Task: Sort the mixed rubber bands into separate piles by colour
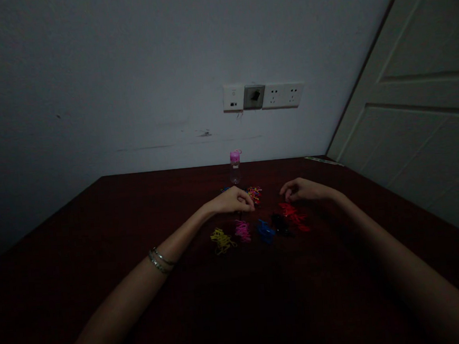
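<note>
On the dark table lie small piles of thin bands: yellow (222,241), pink (242,231), blue (265,231), black (280,223) and red (295,217). Behind them is a mixed-colour pile (254,194), partly covered by my left hand (235,199). The fingers of my left hand are curled together above the pink pile; whatever they hold, if anything, is too small to make out. My right hand (295,189) is just behind the red pile, fingers bent and pressed together, their contents hidden.
A clear bottle with a pink lid (234,156) stands behind the mixed pile. The dark red table (136,200) meets a wall with sockets (282,95). A pale panelled door (418,99) is at the right. A flat strip (323,161) lies near the back right edge.
</note>
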{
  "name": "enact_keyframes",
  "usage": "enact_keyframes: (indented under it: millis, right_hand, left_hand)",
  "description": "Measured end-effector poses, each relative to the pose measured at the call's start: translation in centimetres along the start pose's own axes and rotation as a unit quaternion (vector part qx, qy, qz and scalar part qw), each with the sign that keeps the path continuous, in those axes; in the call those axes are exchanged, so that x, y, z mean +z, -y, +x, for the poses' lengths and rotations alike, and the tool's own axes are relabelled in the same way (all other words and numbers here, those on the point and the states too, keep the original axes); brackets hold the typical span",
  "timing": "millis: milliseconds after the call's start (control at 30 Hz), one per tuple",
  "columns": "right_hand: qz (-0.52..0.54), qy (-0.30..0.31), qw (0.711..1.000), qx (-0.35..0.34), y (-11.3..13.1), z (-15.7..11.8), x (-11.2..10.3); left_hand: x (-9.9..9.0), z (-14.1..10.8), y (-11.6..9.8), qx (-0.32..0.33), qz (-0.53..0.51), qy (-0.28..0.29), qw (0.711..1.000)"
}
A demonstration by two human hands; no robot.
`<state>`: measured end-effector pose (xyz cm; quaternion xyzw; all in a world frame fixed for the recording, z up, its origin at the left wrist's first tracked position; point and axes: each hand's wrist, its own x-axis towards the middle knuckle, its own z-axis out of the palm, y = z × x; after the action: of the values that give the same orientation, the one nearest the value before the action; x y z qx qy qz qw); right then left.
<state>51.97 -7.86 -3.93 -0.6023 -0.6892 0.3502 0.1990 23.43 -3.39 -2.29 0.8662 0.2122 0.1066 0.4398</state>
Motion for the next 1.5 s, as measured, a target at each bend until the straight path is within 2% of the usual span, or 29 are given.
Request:
enact_keyframes:
  millis: [133,267,533,767,1067,1233,1333,1500]
  right_hand:
    - [0.003,-0.007,1.000,-0.001,0.1,0.1,0.0]
    - [-0.004,-0.020,1.000,-0.014,0.6,0.2,0.4]
    - [-0.026,-0.005,0.998,-0.057,1.0,1.1,1.8]
    - [-0.049,-0.006,0.995,-0.086,1.1,1.2,2.2]
    - [-0.086,-0.004,0.992,-0.090,1.7,1.0,2.4]
    - [-0.087,-0.002,0.992,-0.088,1.9,1.0,2.5]
    - [-0.086,-0.012,0.992,-0.094,2.0,1.0,2.4]
    - [-0.095,-0.029,0.990,-0.099,2.0,1.0,2.3]
  left_hand:
    - [-2.3,-0.6,1.3,-0.026,0.015,-0.034,0.999]
    - [-2.9,-1.0,2.1,-0.047,0.070,-0.009,0.996]
    - [-0.7,-0.2,2.5,-0.081,0.170,0.022,0.982]
    - [0.3,0.2,2.8,-0.102,0.223,-0.007,0.970]
    - [1.9,0.1,0.3,-0.184,0.274,-0.031,0.943]
    - [2.2,0.0,-0.4,-0.211,0.284,-0.048,0.934]
    - [2.0,0.4,-0.2,-0.189,0.259,-0.078,0.944]
    - [2.5,2.0,-0.1,-0.090,0.168,-0.099,0.977]
